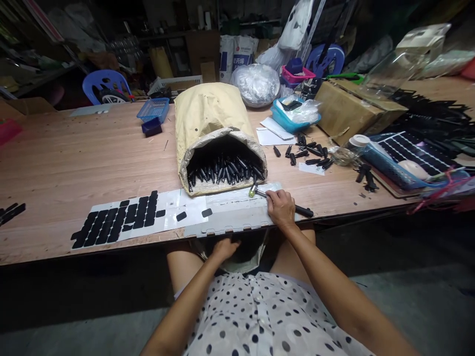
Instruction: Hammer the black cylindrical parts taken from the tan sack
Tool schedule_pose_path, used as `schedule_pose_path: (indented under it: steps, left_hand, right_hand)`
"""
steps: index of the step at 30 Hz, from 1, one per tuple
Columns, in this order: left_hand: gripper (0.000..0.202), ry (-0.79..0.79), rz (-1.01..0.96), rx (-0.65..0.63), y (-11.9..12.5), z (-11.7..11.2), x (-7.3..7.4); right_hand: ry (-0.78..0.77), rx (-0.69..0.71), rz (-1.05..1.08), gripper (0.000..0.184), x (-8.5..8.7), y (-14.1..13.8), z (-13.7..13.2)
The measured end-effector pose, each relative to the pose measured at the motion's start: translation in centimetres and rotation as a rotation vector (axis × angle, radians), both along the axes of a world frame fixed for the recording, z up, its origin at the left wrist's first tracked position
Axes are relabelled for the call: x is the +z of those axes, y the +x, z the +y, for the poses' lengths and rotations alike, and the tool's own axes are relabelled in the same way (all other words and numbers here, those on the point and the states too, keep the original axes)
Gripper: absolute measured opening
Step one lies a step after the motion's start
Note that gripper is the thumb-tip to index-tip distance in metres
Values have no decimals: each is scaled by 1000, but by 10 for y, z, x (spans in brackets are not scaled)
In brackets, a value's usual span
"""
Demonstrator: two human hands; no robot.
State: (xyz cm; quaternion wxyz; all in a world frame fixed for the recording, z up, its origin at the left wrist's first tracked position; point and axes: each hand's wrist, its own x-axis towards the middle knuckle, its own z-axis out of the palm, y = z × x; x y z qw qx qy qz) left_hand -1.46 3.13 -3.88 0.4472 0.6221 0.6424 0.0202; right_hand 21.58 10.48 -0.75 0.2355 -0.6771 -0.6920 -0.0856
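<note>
My right hand [281,207] is closed around a small hammer [261,192] that lies low over the table's front edge. Its metal shaft ends in a head with a yellow-green face, pointing left, and its black handle sticks out to the right. Below the edge, my left hand [224,249] is at the mouth of an open bag [256,259] between my knees; its fingers are mostly hidden in the dark. A grey board [237,217] lies along the edge in front of me. Behind it, a large yellowish sack [211,106] lies open toward me, with many black pen-shaped parts [226,170] inside.
White sheets with rows of black stickers [107,225] lie to the left. More black parts [311,151] are scattered right of the sack, near a turquoise basket [293,123] and a cardboard box [345,109]. A blue tray [393,165] stands at the right.
</note>
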Motion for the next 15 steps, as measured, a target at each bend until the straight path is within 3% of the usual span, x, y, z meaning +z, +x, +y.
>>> schedule_pose_path:
  steps: [3, 5, 7, 9, 12, 15]
  left_hand:
    - [44, -206, -274, -277, -7, 4, 46]
    - [49, -320, -451, -347, -12, 22, 78]
    - [47, -185, -480, -242, -15, 51, 104]
    - [37, 161, -363, -6, -14, 87, 118]
    - [26, 557, -2, 253, -7, 136, 121]
    - [28, 599, 279, 335, 1, 163, 115]
  right_hand:
    - [6, 1, -1, 25, 0, -1, 0]
    - [8, -1, -5, 25, -1, -2, -1]
    - [12, -6, -9, 25, -1, -2, -1]
    - [13, -8, -13, 25, -2, -1, -1]
    - [6, 4, -24, 25, -2, 0, -1]
    - [-3, 16, -33, 25, -2, 1, -1]
